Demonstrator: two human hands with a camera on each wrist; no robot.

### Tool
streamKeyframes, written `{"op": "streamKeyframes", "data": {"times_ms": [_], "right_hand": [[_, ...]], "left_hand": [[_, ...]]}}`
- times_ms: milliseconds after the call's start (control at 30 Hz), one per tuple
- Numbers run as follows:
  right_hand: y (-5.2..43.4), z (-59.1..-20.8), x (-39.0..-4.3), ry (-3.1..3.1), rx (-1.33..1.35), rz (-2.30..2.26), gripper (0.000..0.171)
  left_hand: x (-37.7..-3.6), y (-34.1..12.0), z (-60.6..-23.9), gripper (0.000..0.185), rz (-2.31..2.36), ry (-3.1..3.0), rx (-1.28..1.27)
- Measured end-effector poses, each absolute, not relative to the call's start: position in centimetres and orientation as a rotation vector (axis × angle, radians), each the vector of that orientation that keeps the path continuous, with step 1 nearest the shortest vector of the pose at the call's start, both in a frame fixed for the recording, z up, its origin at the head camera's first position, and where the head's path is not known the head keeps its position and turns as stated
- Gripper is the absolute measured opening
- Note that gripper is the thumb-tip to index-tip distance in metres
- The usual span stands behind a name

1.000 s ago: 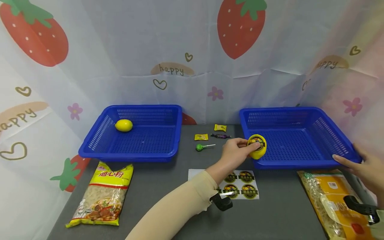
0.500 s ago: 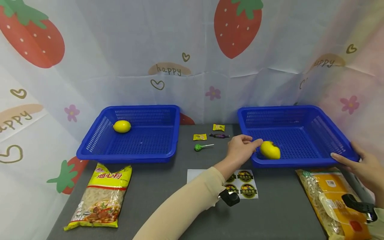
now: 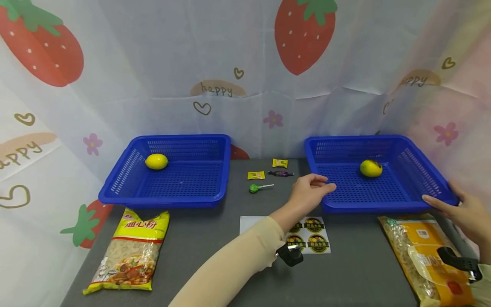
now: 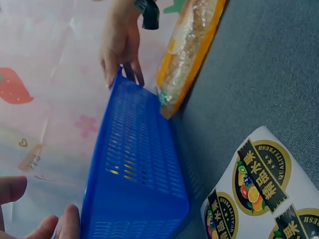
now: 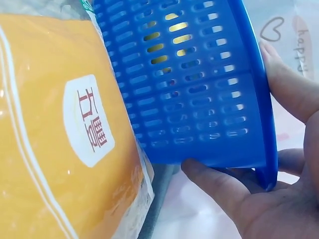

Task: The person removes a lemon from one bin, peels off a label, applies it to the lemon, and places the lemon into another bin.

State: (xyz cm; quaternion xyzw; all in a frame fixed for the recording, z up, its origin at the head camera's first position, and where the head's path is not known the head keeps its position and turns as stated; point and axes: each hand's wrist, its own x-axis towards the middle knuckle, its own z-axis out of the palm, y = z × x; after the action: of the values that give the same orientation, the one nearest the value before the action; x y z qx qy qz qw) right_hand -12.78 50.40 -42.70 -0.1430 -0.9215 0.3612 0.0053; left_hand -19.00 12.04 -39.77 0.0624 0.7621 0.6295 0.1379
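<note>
In the head view my left hand (image 3: 308, 190) hovers by the near left corner of the right blue basket (image 3: 383, 209), fingers loosely bent and holding nothing. A yellow lemon (image 3: 371, 168) with a dark sticker edge at its top right lies inside that basket. My right hand (image 3: 466, 209) grips the basket's near right corner, thumb on the rim. In the right wrist view, fingers (image 5: 214, 184) reach under the rim, and yellow shows through the slots. A sheet of round fruit stickers (image 3: 318, 234) lies partly under my left forearm.
At left is another blue basket (image 3: 161, 200) holding a lemon (image 3: 156, 161). Between the baskets lie yellow wrapped candies (image 3: 255, 175), a purple candy (image 3: 281, 173) and a green lollipop (image 3: 254, 188). A pasta bag (image 3: 130, 251) and an orange bag (image 3: 426, 256) lie in front.
My left hand has let go of the lemon it held by its sticker. The lemon has rolled back and right inside the right basket. My right hand keeps its grip on the basket.
</note>
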Motion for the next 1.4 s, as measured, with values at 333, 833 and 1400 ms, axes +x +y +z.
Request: {"op": "streamKeyframes", "data": {"times_ms": [333, 833, 1400], "right_hand": [[50.1, -42.1, -12.5, -2.852, -0.508, 1.098, 0.101], [43.9, -38.2, -11.7, -2.696, -0.424, 0.809, 0.092], [32.0, -35.9, -13.7, -2.736, 0.088, 1.034, 0.09]], "left_hand": [[-17.3, 9.1, -37.9, 0.027, 1.801, 2.148, 0.471], [-16.8, 0.3, -36.5, 0.032, 1.778, 2.215, 0.614], [-17.6, -9.6, -36.9, 0.036, 1.856, 2.405, 0.365]]}}
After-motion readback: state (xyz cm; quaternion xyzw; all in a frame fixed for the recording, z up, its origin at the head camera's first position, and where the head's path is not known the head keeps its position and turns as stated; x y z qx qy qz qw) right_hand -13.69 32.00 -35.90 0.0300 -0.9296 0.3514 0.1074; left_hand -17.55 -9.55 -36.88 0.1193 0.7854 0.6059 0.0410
